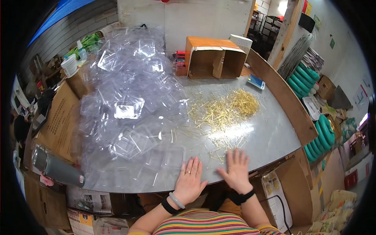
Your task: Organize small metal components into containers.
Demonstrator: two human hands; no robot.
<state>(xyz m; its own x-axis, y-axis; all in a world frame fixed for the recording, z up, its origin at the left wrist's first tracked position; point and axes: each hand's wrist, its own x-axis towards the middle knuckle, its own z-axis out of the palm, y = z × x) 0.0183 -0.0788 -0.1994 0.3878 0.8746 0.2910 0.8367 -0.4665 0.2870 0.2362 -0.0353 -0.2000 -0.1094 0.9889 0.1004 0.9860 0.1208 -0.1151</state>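
Bare-skinned left hand point(189, 180), gold ring on one finger, palm down at the near table edge, fingers extended, beside the clear plastic trays; whether fingertips touch a tray, can't tell. Right hand point(236, 172) also palm down, fingers spread, fingertips at the near fringe of the loose gold-coloured thin metal pins point(227, 111); contact unclear. Hands apart, neither visibly gripping anything. Pale bangle point(177, 200) and black band point(169, 206) on left wrist, black band on right. Pins scattered right of centre on the glossy grey tabletop point(274, 131), densest at far right of their spread. Big heap of clear plastic trays point(129, 94) covers the left side. Behind pins: orange-topped brown cardboard box point(213, 42), front side facing the person uncovered; small blue-and-white device point(256, 81) just right of it. Grey cylindrical bottle point(58, 168) lying at left corner.
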